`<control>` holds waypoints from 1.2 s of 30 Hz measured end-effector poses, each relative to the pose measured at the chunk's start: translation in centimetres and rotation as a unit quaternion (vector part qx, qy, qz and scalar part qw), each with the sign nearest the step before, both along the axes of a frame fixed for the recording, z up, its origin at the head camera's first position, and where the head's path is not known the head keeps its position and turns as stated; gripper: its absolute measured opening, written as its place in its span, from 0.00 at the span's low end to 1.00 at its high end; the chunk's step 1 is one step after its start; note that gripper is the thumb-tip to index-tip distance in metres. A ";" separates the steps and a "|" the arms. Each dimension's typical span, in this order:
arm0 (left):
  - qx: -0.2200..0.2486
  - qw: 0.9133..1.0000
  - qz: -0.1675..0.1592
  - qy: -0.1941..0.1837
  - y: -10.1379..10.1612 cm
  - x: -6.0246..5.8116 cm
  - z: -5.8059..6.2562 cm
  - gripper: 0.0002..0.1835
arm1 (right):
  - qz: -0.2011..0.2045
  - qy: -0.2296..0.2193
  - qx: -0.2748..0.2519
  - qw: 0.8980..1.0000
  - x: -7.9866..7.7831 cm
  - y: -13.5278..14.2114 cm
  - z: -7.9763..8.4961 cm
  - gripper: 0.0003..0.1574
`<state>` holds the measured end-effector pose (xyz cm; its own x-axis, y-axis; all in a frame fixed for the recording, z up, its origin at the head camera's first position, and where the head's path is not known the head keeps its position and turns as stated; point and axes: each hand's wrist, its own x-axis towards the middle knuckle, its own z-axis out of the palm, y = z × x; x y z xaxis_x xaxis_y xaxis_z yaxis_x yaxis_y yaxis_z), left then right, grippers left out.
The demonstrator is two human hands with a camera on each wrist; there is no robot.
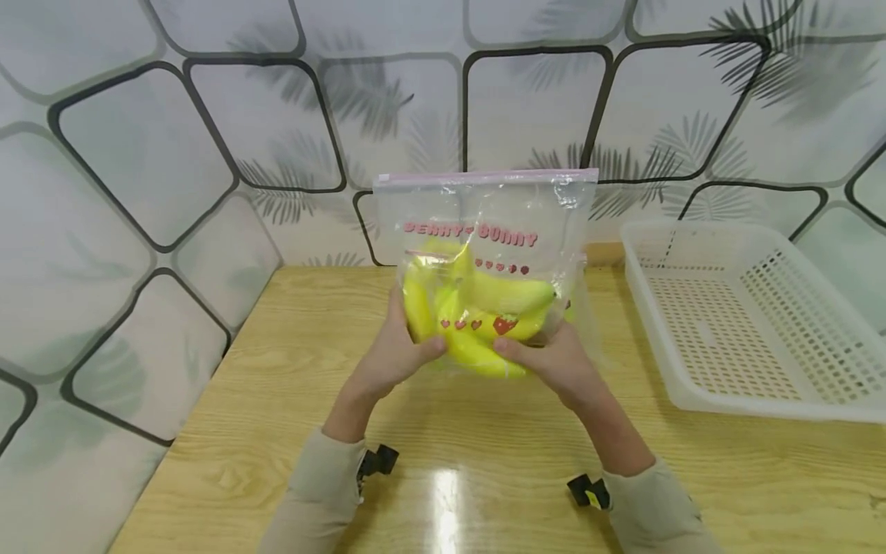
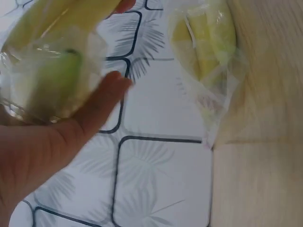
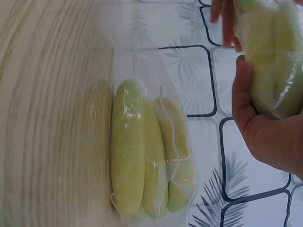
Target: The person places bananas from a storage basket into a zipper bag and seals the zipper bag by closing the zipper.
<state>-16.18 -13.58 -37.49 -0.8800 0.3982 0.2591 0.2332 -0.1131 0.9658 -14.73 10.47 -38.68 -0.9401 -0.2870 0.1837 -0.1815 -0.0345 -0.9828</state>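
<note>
A clear zip bag with pink lettering and red heart prints holds yellow bananas, apparently several. My left hand grips its lower left side, thumb across the front. On the lower right side my right hand grips it the same way. The pink zip edge runs level along the top, above the hands. Most fingers are hidden behind the bag in the head view. Both wrist views show a second clear bag of bananas by the wall; in the head view the held bag largely covers it.
A white perforated plastic basket stands on the wooden table at the right. Behind the table rises a wall covering with dark outlined shapes and grey leaves. Small black devices sit at both sleeve cuffs.
</note>
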 end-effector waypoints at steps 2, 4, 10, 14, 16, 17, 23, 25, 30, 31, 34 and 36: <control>-0.048 0.998 0.027 -0.004 0.1 0.2 0.3 0.59 | 0.017 0.011 0.016 1.000 0.0 0.0 0.0 0.33; -0.064 0.997 0.045 -0.010 0.3 0.5 0.7 0.55 | 0.031 0.016 0.022 0.999 0.0 -0.1 0.0 0.34; 0.018 0.997 0.079 0.009 0.7 0.9 1.4 0.49 | -0.003 0.023 0.023 0.999 0.0 -0.2 0.0 0.31; 0.049 0.995 0.086 0.024 0.5 1.0 1.4 0.48 | -0.053 -0.018 -0.003 0.998 0.3 -0.6 0.2 0.29; 0.052 0.995 0.086 0.031 0.3 0.9 1.4 0.46 | -0.074 -0.038 -0.029 0.996 0.4 -0.8 0.3 0.27; 0.052 0.994 0.086 0.032 0.2 0.8 1.3 0.45 | -0.082 -0.042 -0.053 0.994 0.5 -0.9 0.4 0.26; 0.042 0.996 0.065 0.052 -0.1 0.7 0.9 0.42 | -0.115 0.000 -0.165 0.980 0.5 -0.9 0.7 0.25; 0.042 0.996 0.066 0.051 -0.1 0.8 0.9 0.44 | -0.122 0.012 -0.178 0.976 0.4 -1.0 0.6 0.23; 0.014 0.994 0.101 0.027 -0.2 0.7 1.0 0.43 | -0.147 0.040 -0.202 0.968 0.3 -1.7 0.4 0.21; 0.002 0.994 0.107 0.024 -0.2 0.7 1.1 0.43 | -0.154 0.045 -0.204 0.966 0.3 -1.8 0.4 0.21; -0.025 0.993 0.115 0.024 -0.3 0.5 1.3 0.41 | -0.174 0.056 -0.210 0.960 0.4 -2.1 0.2 0.20; -0.031 0.991 0.130 0.027 -0.3 0.5 1.4 0.40 | -0.185 0.061 -0.211 0.958 0.4 -2.2 0.2 0.20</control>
<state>-15.68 -13.91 -36.12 -0.9402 0.1768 0.2910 0.2984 0.0165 0.9543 -14.32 8.27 -38.52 -0.9272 0.1862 0.3248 -0.3708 -0.3359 -0.8658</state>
